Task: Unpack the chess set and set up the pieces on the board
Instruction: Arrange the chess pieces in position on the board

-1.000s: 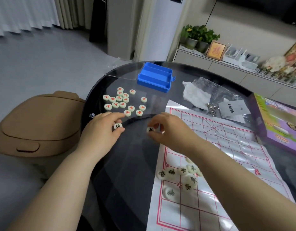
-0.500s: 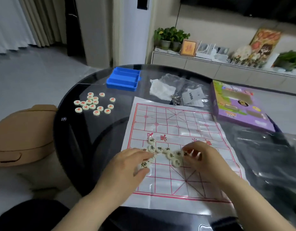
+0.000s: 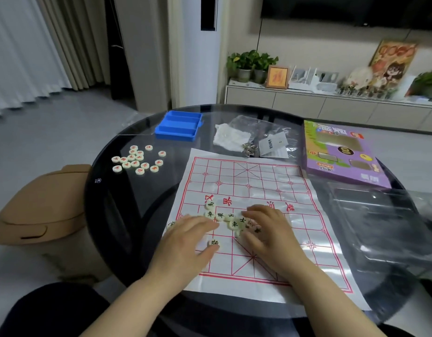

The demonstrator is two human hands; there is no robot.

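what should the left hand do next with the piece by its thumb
Likely slide that black piece down to the near row of the board with the left hand; the other black pieces sit bunched by the river, none lined up.

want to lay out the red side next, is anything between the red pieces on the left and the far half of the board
Nothing visible does. The red pieces lie on the glass table left of the board, with only bare glass up to its far half. The blue tray sits farther back, off that path.
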